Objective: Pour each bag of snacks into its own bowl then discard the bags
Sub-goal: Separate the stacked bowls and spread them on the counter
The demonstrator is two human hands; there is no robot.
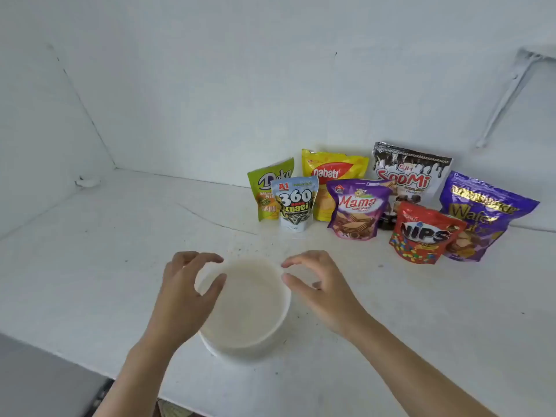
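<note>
Forearms: both come in from the bottom edge of the picture and are cut off there; no sleeves show.
Counter (120, 236): white, with small dark specks and a thin crack; its near edge runs across the lower left, and what lies below that edge is dark and hard to make out.
Bowl (246, 308): white, blurred, close to the near edge of the counter; it looks empty inside, and its rim on the left is partly hidden behind the left hand.
Left hand (183, 296): at the left side of the bowl, fingers (204, 257) spread and curved over the rim; I cannot tell if they touch it.
Right hand (322, 293): just beside the right side of the bowl, fingers (296, 261) spread wide and holding nothing; a small gap to the rim seems to show.
Front bags: 360 Kuaci bag (296, 203), Mama bag (356, 209) and red Nips bag (424, 233) stand upright toward the back edge of the counter, right of the middle.
Back bags: green Deka bag (264, 182), yellow Nabati bag (334, 168), Soomi bag (412, 173) and purple wafer bag (487, 212) stand against the wall, each partly hidden by a front bag; the wafer bag's print is creased and hard to read.
Wall (210, 100): white; at the far right a pale bracket-like shape is too faint to name.
</note>
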